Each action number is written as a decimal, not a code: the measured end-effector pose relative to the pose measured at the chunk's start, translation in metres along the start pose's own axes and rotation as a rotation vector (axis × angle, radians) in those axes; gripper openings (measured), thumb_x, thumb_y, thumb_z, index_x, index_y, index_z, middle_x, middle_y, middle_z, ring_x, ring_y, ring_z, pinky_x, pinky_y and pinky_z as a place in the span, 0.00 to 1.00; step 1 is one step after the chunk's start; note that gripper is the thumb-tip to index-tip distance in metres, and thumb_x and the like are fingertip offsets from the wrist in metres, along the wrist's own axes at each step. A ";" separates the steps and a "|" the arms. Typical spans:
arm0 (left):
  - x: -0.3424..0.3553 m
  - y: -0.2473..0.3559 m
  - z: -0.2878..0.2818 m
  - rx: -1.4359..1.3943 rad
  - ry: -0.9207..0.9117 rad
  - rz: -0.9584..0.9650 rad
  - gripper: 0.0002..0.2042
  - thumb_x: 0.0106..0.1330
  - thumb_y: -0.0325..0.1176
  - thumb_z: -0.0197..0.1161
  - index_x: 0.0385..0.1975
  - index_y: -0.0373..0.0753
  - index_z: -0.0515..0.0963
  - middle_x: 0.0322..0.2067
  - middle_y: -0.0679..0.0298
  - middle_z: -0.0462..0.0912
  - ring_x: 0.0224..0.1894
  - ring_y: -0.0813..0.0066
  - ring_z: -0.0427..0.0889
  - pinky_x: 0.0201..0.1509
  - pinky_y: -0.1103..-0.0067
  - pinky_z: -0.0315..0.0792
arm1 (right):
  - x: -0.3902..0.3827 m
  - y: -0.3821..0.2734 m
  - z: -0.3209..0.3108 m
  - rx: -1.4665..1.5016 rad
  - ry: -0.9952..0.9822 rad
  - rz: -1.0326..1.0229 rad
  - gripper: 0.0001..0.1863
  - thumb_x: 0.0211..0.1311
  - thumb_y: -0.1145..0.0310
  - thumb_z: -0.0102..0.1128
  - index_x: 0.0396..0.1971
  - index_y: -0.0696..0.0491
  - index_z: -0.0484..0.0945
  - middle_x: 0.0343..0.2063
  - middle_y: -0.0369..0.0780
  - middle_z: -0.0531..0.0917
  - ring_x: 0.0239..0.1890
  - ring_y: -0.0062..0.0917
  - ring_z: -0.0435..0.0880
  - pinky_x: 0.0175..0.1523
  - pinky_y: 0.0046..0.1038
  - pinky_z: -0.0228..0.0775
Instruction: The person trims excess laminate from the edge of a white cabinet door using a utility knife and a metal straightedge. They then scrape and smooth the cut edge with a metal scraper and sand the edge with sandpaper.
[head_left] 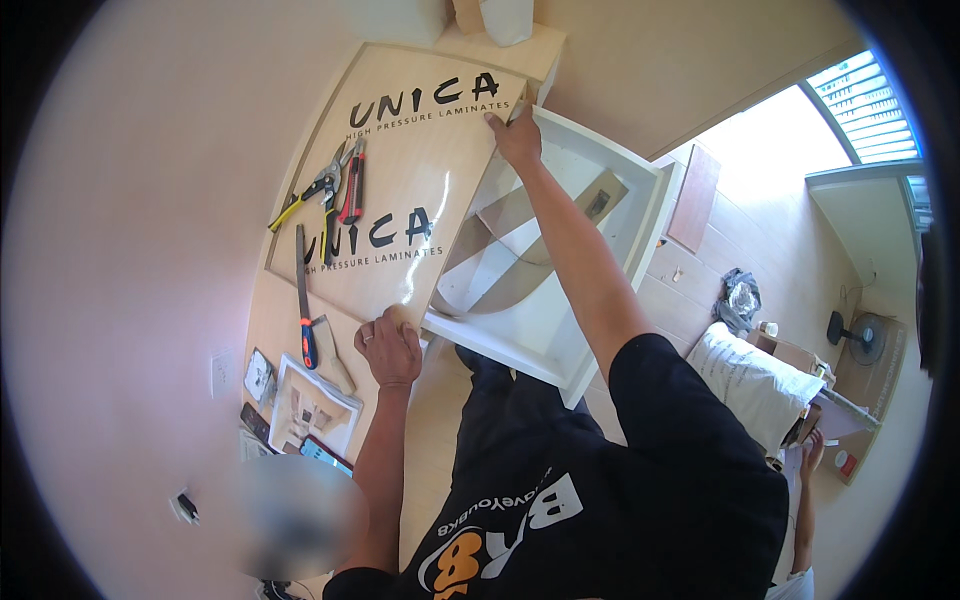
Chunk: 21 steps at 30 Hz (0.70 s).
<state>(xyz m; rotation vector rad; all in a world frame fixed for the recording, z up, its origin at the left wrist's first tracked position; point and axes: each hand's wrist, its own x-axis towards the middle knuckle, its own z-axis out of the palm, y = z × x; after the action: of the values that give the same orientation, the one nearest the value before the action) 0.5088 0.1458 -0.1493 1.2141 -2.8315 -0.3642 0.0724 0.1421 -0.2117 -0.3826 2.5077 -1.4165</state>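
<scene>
The right hand [518,138] has its thumb on top of the board [400,180] and its fingers by the edge, near the top middle of the frame. The left hand [388,348] has bent fingers at the near corner, around the middle. I cannot tell if either hand is pinching tight.

The board is probably light but stiff, may slip a bit, and its edges could chip. Best to hold it by two far-apart corners. It is flat, tan and shiny, with big black letters.

Snips [322,187] and a red knife [352,190] lie on its left side. A file [304,290] crosses its lower edge. A white drawer [500,350] stands open to the right.
</scene>
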 end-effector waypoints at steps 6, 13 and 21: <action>0.001 0.001 0.001 -0.010 0.000 -0.022 0.22 0.66 0.40 0.57 0.57 0.36 0.77 0.44 0.55 0.82 0.52 0.53 0.73 0.68 0.57 0.54 | 0.012 -0.019 -0.008 -0.040 -0.027 0.023 0.45 0.68 0.52 0.63 0.74 0.62 0.55 0.52 0.57 0.83 0.56 0.51 0.83 0.61 0.45 0.73; 0.001 0.000 0.002 0.028 0.035 0.008 0.22 0.66 0.40 0.57 0.57 0.36 0.77 0.45 0.53 0.83 0.52 0.51 0.74 0.67 0.56 0.55 | 0.022 -0.052 0.011 -0.542 -0.235 -0.447 0.39 0.72 0.53 0.58 0.76 0.55 0.58 0.76 0.52 0.57 0.77 0.43 0.58 0.75 0.45 0.57; 0.003 -0.001 -0.002 0.001 0.062 0.031 0.22 0.64 0.39 0.58 0.56 0.36 0.77 0.41 0.54 0.83 0.50 0.51 0.74 0.66 0.55 0.56 | 0.067 -0.069 0.087 -0.721 -0.224 -0.630 0.42 0.76 0.37 0.39 0.77 0.54 0.56 0.79 0.43 0.54 0.82 0.37 0.47 0.83 0.45 0.36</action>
<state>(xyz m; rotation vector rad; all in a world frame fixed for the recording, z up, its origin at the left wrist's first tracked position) 0.5081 0.1425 -0.1477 1.1587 -2.7952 -0.3185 0.0452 0.0156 -0.2015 -1.4641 2.7284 -0.4753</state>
